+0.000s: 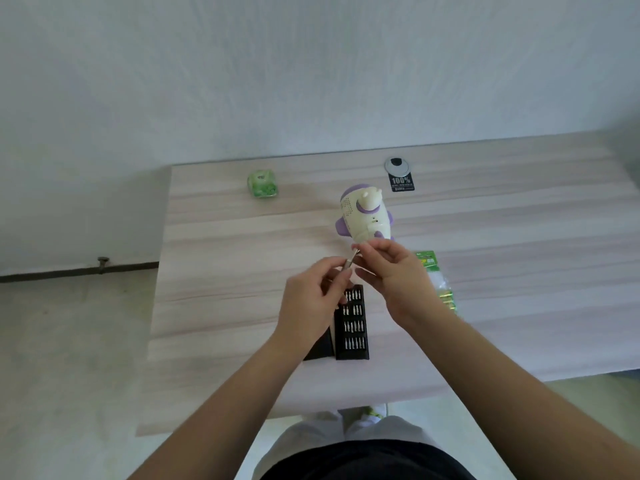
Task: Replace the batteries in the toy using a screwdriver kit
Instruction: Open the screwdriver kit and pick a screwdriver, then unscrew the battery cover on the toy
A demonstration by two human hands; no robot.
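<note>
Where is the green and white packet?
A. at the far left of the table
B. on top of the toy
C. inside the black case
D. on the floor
A: the green and white packet lies alone on the table, far left of the toy.

The desk [502,216] shows pale wood grain with a smooth, matt face. The toy [367,216] looks like glossy cream and purple plastic. The bit case [353,327] is matt black, its bits shiny metal. The battery pack [436,275] sits in clear, glossy film. The screwdriver [350,261] shaft gleams like metal.
</note>
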